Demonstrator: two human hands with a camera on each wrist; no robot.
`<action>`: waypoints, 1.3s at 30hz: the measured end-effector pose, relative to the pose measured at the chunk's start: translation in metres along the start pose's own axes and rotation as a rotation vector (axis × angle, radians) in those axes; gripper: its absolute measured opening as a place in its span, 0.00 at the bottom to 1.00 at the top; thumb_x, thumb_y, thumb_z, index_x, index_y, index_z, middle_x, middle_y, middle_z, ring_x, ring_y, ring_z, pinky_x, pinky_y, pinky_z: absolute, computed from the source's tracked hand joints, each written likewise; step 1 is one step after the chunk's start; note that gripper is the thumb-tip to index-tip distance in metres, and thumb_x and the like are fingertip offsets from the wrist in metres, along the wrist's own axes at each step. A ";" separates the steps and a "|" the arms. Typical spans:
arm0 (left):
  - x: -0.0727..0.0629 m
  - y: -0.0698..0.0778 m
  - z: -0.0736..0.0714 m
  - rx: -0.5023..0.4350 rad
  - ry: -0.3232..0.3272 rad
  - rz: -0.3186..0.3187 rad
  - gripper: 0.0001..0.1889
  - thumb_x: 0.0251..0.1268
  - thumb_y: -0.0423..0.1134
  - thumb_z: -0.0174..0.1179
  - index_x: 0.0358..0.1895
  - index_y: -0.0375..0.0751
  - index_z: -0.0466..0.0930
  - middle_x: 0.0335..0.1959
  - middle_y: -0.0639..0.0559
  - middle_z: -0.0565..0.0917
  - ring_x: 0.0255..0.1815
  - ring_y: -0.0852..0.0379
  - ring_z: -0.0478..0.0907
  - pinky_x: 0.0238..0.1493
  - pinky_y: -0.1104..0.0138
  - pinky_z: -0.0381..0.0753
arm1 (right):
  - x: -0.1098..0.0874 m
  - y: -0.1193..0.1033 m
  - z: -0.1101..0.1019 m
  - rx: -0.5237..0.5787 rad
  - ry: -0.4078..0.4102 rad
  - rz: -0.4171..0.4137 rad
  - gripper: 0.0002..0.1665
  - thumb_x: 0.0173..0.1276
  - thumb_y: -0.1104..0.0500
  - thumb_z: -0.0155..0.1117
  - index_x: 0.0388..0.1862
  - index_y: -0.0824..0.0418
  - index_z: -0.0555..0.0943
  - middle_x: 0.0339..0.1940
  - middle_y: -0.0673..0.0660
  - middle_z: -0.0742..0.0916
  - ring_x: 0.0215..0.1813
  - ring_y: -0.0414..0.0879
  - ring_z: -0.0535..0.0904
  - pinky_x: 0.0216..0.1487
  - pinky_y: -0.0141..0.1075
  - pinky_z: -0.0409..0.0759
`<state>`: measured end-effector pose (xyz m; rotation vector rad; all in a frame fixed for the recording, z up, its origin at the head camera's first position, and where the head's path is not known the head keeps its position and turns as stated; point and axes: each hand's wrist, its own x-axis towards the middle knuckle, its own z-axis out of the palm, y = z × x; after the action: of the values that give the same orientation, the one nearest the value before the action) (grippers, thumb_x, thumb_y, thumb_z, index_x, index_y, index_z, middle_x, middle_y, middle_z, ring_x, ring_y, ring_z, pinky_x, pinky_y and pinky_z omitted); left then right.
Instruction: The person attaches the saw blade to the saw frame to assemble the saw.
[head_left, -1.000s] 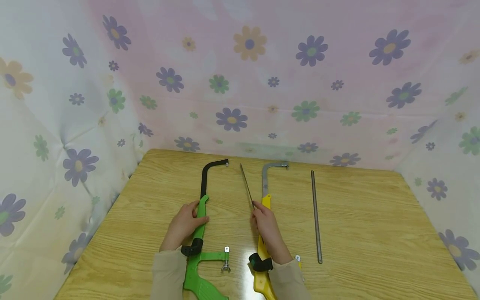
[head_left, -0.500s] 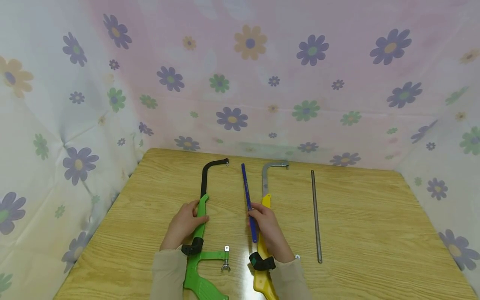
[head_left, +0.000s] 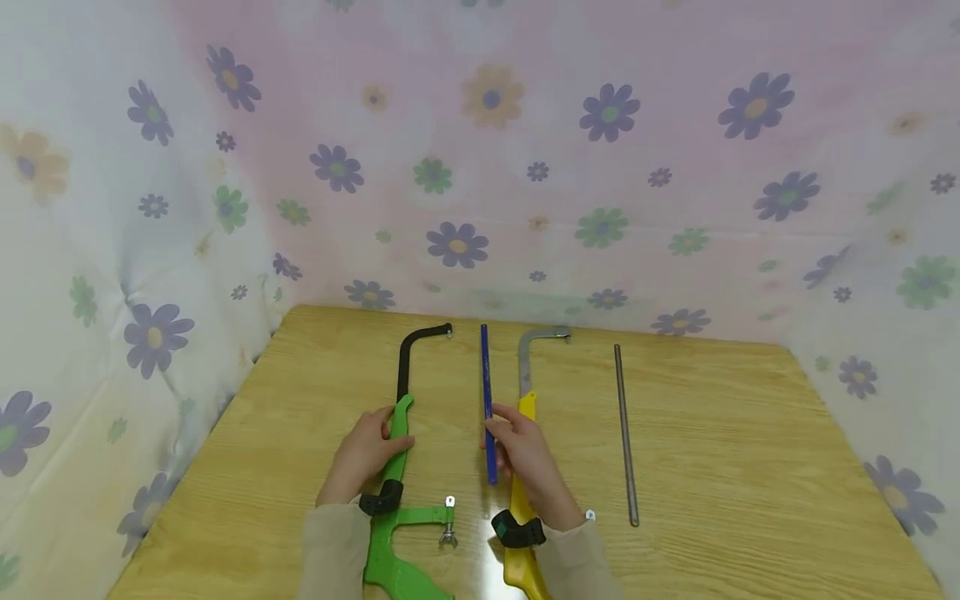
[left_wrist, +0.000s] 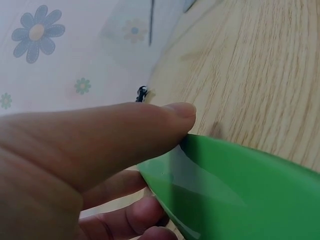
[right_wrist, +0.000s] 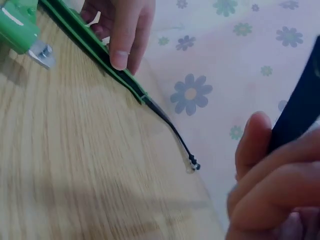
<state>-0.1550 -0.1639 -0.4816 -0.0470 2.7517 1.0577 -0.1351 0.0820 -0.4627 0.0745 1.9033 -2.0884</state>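
My left hand point(head_left: 365, 454) grips the green hacksaw frame point(head_left: 384, 542) along its upper bar, thumb across the green part point(left_wrist: 250, 180) in the left wrist view. The frame lies on the table, its black bent arm point(head_left: 405, 362) pointing away, with no blade fitted. Between thumb and fingers, my right hand point(head_left: 532, 458) pinches a blue hacksaw blade point(head_left: 486, 367) near its lower half. In the right wrist view the blade point(right_wrist: 297, 105) looks dark and is cut off by the image edge. Beneath the right hand lies a yellow hacksaw frame point(head_left: 527, 571), partly covered.
A bare grey hacksaw blade point(head_left: 626, 433) lies on the wooden table point(head_left: 720, 467) to the right. The green frame's wing nut point(head_left: 448, 537) sticks out between the hands. Flowered cloth point(head_left: 525, 200) hangs behind the table and at both sides.
The blade in my right hand has turned from a thin edge to its blue face, then straightened and shifted slightly left. My left hand keeps its grip; the head view has shifted a little.
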 end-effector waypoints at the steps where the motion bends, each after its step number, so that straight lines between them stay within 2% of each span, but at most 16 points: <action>1: -0.001 -0.002 0.000 -0.003 0.000 -0.005 0.37 0.53 0.48 0.62 0.63 0.35 0.60 0.28 0.48 0.67 0.23 0.56 0.63 0.23 0.66 0.62 | -0.001 -0.002 0.003 0.001 -0.016 -0.001 0.26 0.69 0.56 0.49 0.63 0.64 0.61 0.34 0.69 0.80 0.13 0.39 0.65 0.14 0.30 0.63; 5: -0.003 -0.006 0.000 0.004 0.013 -0.021 0.37 0.53 0.50 0.62 0.64 0.36 0.60 0.29 0.49 0.68 0.24 0.56 0.64 0.23 0.66 0.63 | -0.007 -0.010 0.013 -0.002 -0.054 -0.003 0.26 0.70 0.59 0.47 0.64 0.65 0.59 0.37 0.70 0.80 0.13 0.38 0.66 0.13 0.29 0.64; 10: -0.003 -0.007 -0.001 0.043 0.013 -0.041 0.38 0.53 0.52 0.60 0.65 0.38 0.59 0.32 0.48 0.69 0.25 0.55 0.66 0.23 0.66 0.64 | -0.009 -0.010 0.019 0.016 -0.074 -0.009 0.26 0.68 0.63 0.46 0.64 0.65 0.58 0.39 0.70 0.80 0.15 0.38 0.67 0.16 0.28 0.67; 14: -0.002 -0.002 -0.001 0.070 0.024 -0.040 0.37 0.53 0.51 0.60 0.64 0.38 0.60 0.41 0.44 0.72 0.27 0.54 0.67 0.23 0.65 0.65 | -0.006 -0.003 0.017 0.036 -0.108 -0.018 0.28 0.68 0.64 0.45 0.66 0.64 0.56 0.36 0.65 0.81 0.16 0.39 0.68 0.17 0.29 0.68; 18: 0.001 0.006 0.000 0.081 0.035 -0.007 0.35 0.55 0.51 0.59 0.64 0.39 0.60 0.47 0.41 0.71 0.28 0.54 0.68 0.23 0.66 0.65 | -0.001 0.005 0.013 0.053 -0.098 -0.025 0.28 0.68 0.63 0.46 0.66 0.60 0.57 0.31 0.61 0.82 0.15 0.40 0.68 0.17 0.30 0.68; 25: 0.002 0.011 0.003 0.069 0.035 -0.018 0.35 0.55 0.50 0.59 0.65 0.41 0.59 0.37 0.45 0.70 0.23 0.54 0.66 0.19 0.65 0.64 | 0.003 0.011 0.013 0.016 -0.115 -0.041 0.29 0.67 0.61 0.47 0.66 0.60 0.56 0.29 0.61 0.82 0.15 0.39 0.68 0.17 0.29 0.69; 31: 0.000 0.007 0.004 0.040 0.035 -0.032 0.35 0.55 0.50 0.59 0.65 0.43 0.59 0.39 0.45 0.70 0.24 0.54 0.66 0.19 0.65 0.65 | 0.004 0.013 0.016 0.009 -0.135 -0.049 0.29 0.67 0.63 0.46 0.66 0.62 0.56 0.29 0.63 0.82 0.15 0.38 0.69 0.16 0.29 0.69; 35: -0.004 0.006 0.004 0.023 0.032 -0.049 0.35 0.55 0.49 0.59 0.65 0.43 0.60 0.37 0.46 0.69 0.23 0.54 0.66 0.19 0.65 0.65 | 0.002 0.017 0.019 -0.020 -0.151 -0.040 0.30 0.66 0.64 0.47 0.67 0.63 0.55 0.29 0.60 0.82 0.16 0.38 0.69 0.18 0.28 0.69; 39: -0.006 0.007 0.003 0.020 0.039 -0.068 0.35 0.54 0.50 0.59 0.65 0.42 0.60 0.35 0.46 0.69 0.22 0.54 0.65 0.19 0.65 0.64 | -0.001 0.012 0.021 -0.015 -0.195 -0.032 0.32 0.65 0.67 0.47 0.67 0.66 0.52 0.30 0.64 0.82 0.17 0.39 0.69 0.18 0.29 0.69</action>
<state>-0.1491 -0.1576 -0.4780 -0.1581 2.7733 1.0225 -0.1271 0.0611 -0.4718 -0.1585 1.8149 -2.0197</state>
